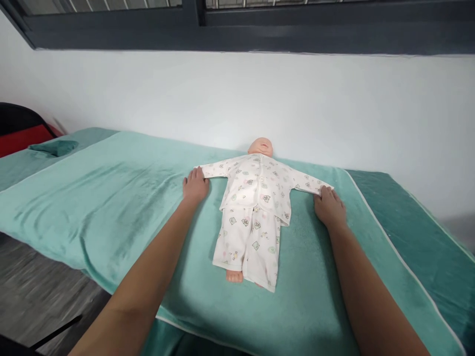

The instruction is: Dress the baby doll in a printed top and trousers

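A baby doll (260, 147) lies on its back on a teal towel (122, 198), head towards the wall. It wears a white patterned top (260, 185) and matching trousers (248, 242), with both sleeves stretched out sideways. One bare foot (234, 276) pokes out of a trouser leg. My left hand (195, 186) rests at the cuff of the doll's sleeve on the left, fingers pressed together on the cuff. My right hand (328, 206) lies at the other sleeve's cuff, fingers closed down on it.
The towel covers a bed that runs along a white wall (334, 109) under a dark window frame (237, 29). A darker teal sheet (419, 237) shows at the right. A small folded teal cloth (55, 147) lies far left, near a black and red chair (18, 131). Grey floor (33, 291) lies lower left.
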A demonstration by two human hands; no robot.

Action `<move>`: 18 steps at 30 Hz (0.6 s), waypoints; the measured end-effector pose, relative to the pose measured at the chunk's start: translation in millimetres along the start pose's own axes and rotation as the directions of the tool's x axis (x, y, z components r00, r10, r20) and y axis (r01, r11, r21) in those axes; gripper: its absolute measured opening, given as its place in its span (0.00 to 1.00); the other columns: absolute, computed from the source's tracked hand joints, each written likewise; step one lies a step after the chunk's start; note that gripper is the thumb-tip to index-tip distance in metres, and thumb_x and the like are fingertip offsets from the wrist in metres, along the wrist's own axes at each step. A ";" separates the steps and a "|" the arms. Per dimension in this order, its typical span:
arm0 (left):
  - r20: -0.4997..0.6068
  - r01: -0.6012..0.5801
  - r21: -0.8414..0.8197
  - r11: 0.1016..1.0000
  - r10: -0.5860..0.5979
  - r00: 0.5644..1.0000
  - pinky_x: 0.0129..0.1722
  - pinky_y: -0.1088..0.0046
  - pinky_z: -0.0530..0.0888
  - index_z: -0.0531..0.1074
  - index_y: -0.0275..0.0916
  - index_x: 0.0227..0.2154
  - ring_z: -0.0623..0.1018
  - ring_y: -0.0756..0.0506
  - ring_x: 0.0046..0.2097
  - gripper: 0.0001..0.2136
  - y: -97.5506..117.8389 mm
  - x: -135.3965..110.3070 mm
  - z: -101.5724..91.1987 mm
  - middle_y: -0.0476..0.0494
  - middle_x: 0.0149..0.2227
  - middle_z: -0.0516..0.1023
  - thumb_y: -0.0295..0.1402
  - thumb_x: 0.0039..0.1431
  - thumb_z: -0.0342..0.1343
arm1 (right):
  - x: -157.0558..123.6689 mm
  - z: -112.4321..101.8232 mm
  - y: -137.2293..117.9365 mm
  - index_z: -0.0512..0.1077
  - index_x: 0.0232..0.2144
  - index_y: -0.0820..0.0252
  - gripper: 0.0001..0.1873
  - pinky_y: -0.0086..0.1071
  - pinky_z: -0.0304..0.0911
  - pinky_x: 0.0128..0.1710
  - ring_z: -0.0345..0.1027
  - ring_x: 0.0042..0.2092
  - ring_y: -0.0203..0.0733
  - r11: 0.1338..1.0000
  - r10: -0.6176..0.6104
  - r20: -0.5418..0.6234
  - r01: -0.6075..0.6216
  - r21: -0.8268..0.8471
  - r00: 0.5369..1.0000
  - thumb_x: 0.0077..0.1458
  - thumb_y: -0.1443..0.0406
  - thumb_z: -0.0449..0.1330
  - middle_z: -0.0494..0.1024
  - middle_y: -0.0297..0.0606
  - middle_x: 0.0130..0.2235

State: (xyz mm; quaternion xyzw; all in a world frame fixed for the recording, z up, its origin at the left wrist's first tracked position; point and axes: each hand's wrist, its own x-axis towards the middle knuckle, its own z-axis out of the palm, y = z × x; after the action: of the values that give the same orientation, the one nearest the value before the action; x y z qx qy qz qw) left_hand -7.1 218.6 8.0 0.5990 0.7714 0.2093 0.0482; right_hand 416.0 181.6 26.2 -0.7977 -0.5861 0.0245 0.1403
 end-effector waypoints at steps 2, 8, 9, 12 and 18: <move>-0.012 0.014 -0.003 1.000 -0.014 1.000 0.71 0.49 0.53 0.50 0.30 0.71 0.54 0.34 0.73 0.32 -0.7 -7.5 -1.1 0.32 0.73 0.54 0.38 0.67 0.42 | -1.1 -0.6 -0.3 0.54 0.69 0.70 0.34 0.53 0.47 0.69 0.46 0.72 0.57 1.000 0.001 -0.010 -0.001 -0.021 1.000 0.69 0.57 0.40 0.55 0.54 0.72; -0.103 -0.032 -0.033 0.999 0.028 0.994 0.70 0.47 0.55 0.53 0.34 0.70 0.53 0.35 0.73 0.30 -7.2 -70.1 -13.4 0.31 0.72 0.55 0.37 0.67 0.46 | -28.9 -8.3 -13.2 0.49 0.71 0.71 0.38 0.61 0.43 0.69 0.37 0.74 0.63 1.000 0.016 -0.048 -0.017 -0.026 0.999 0.67 0.53 0.43 0.46 0.60 0.73; -0.138 -0.055 -0.041 0.998 0.049 0.989 0.70 0.45 0.55 0.55 0.36 0.69 0.54 0.35 0.73 0.28 -12.1 -88.5 -17.4 0.31 0.72 0.56 0.36 0.68 0.46 | -36.4 -9.3 -18.7 0.49 0.71 0.70 0.38 0.62 0.42 0.68 0.36 0.74 0.64 1.000 -0.020 -0.055 0.019 -0.021 0.998 0.67 0.53 0.42 0.45 0.60 0.73; -0.285 -0.142 -0.057 0.988 0.120 0.951 0.69 0.45 0.58 0.60 0.40 0.66 0.56 0.36 0.73 0.24 -43.5 -150.3 -28.1 0.33 0.70 0.60 0.36 0.69 0.47 | -56.6 -9.1 -39.1 0.49 0.71 0.69 0.39 0.63 0.40 0.69 0.36 0.74 0.64 0.984 -0.178 -0.110 0.178 -0.004 0.978 0.67 0.50 0.37 0.45 0.58 0.74; -0.572 0.157 -0.039 0.987 -0.150 0.806 0.67 0.47 0.62 0.67 0.37 0.57 0.60 0.35 0.71 0.19 -203.1 -268.6 -32.4 0.28 0.69 0.60 0.35 0.67 0.46 | -64.2 5.3 -61.8 0.52 0.70 0.66 0.39 0.62 0.44 0.68 0.40 0.74 0.63 0.945 -0.319 -0.165 0.326 0.013 0.933 0.66 0.49 0.36 0.50 0.56 0.73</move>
State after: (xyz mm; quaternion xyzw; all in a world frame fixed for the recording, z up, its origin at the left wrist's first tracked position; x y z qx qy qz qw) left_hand -126.6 -83.3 -87.3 0.4442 0.7970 0.3711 -0.1724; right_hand 337.5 139.1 28.7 -0.6871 -0.6951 -0.0517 0.2052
